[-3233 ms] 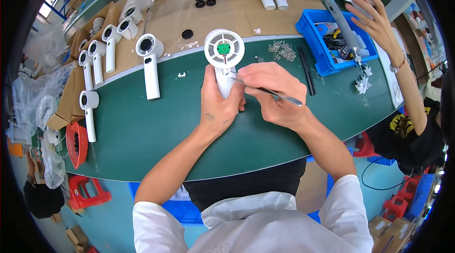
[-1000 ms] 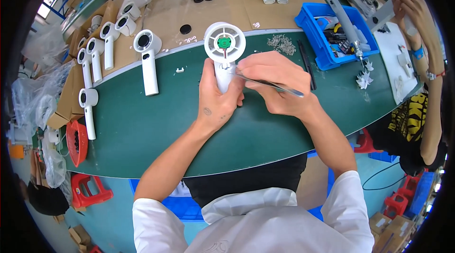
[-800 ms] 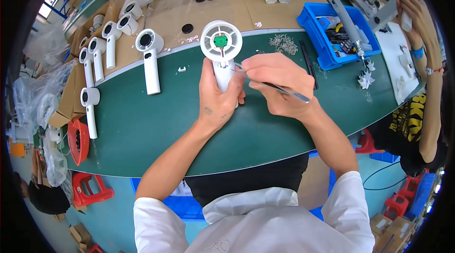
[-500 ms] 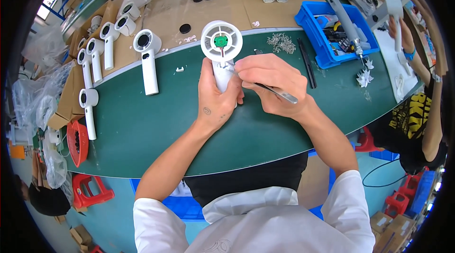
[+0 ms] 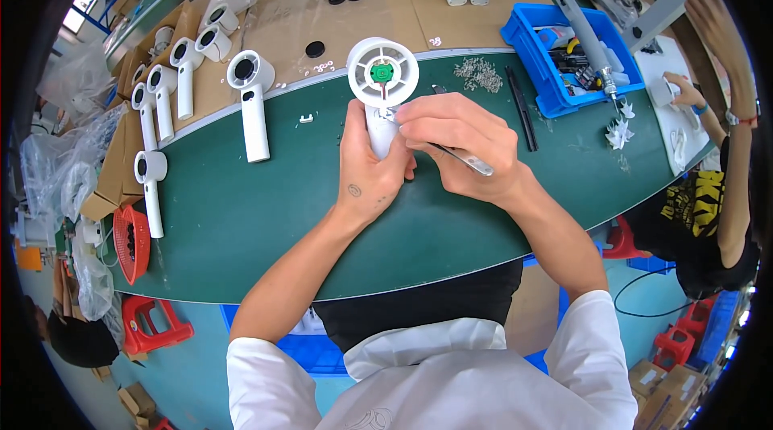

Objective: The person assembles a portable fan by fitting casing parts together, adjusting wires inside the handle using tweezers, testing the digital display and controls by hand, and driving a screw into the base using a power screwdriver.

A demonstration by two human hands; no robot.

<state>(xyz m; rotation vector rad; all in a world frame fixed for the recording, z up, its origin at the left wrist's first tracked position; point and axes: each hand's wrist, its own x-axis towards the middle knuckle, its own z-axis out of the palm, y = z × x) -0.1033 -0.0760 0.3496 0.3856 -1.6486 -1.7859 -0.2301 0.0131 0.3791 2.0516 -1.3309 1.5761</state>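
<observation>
White plastic fan (image 5: pixel 375 128) is held over the tabletop (image 5: pixel 241 229), ring end away from the body. L hand (image 5: pixel 366 156) is wrapped round its handle, fingers clamped. R hand (image 5: pixel 467 144) is pinched on tweezers (image 5: pixel 475 163), tips at the neck just below the ring; can't tell if they grip anything, too small.

Main risk IMO: a slip at the neck. Tweezers come in at a slant from R, so too much push cld skid the tips & scratch the shell, or jab the L thumb, which is v. near. 2nd: thin lead (image 5: pixel 384 93) runs from green board (image 5: pixel 382 73) twd the neck; metal tips snagging it cld nick it or tug it loose. Wrists look unpropped, so a wobble in either = tips off target. If L grip slackens, fan prob. twists under load.

Any tiny part dropped cld get lost among the metal bits (image 5: pixel 478 74), piled beyond R hand. White clip (image 5: pixel 306 118) lies loose L of fan; a stray L elbow or knuckle cld knock it away.
</observation>
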